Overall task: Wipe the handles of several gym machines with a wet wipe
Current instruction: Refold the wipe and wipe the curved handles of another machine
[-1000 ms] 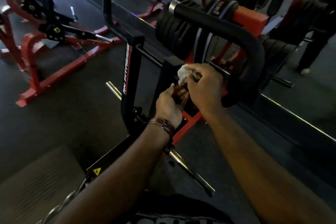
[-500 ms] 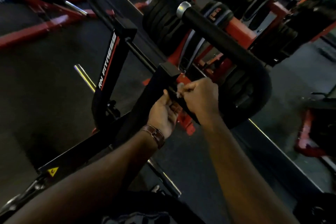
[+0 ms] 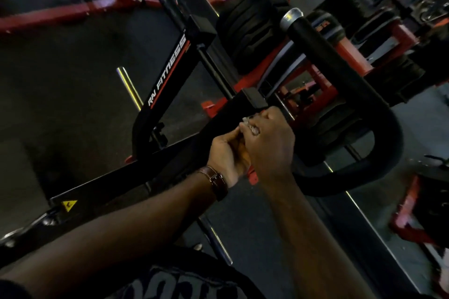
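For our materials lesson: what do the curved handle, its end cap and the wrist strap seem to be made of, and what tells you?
Curved handle: probably foam or rubber grip, matte black, no glare.
End cap: likely polished metal, silvery with bright reflections.
Wrist strap: looks like brown leather, slight sheen, with a metal buckle.

The curved handle (image 3: 340, 75) wears a matt black, foam-like sleeve and ends in a shiny metal cap (image 3: 291, 18). The machine frame (image 3: 167, 73) is smooth, black-painted metal with printed white lettering. A polished chrome bar (image 3: 128, 87) gleams above the matt dark floor (image 3: 60, 75). The wrist strap (image 3: 215, 181) looks like glossy brown leather with a metal buckle.
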Demonstrator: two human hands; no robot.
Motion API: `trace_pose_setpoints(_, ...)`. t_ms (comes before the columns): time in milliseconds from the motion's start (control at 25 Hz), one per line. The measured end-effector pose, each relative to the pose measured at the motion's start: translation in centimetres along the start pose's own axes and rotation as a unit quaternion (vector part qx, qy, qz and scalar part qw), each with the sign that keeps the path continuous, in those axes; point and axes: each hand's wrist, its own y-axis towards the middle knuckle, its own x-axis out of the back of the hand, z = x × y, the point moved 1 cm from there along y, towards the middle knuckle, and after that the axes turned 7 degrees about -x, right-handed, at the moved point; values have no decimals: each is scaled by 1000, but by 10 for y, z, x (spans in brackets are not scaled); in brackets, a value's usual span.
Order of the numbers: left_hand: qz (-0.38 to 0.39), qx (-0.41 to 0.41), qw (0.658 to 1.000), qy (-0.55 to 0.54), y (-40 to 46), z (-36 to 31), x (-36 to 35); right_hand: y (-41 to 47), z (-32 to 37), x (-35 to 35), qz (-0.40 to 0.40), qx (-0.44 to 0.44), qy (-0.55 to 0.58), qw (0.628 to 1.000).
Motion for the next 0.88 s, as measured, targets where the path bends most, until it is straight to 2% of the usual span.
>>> trace_pose_setpoints(160, 9, 0, 1000, -17, 1, -2, 0, -35, -19, 19, 1, 68, -58, 996)
trace_pose_setpoints(360, 17, -34, 999, 18, -2, -2, -4, 1, 2, 1, -8, 8, 8, 1000)
trace_pose_setpoints(480, 34, -30, 998, 47, -6, -6, -8, -18, -18, 17, -12, -12, -29, 999)
trace_pose_setpoints(600, 45, -39, 994, 94, -2, 0, -6, -18, -27, 40, 68, -174, 16, 982)
trace_pose_setpoints(720, 31, -58, 988, 138, -1, 6, -7, 32, -20, 10, 144, -348, 154, 914)
trace_pose_setpoints(800, 29, -69, 985, 157, -1, 5, -8, 54, -27, -5, 179, -409, 216, 869)
trace_pose_setpoints(880, 26, -75, 983, 168, 0, 3, -6, 53, -42, -8, 248, -418, 180, 856)
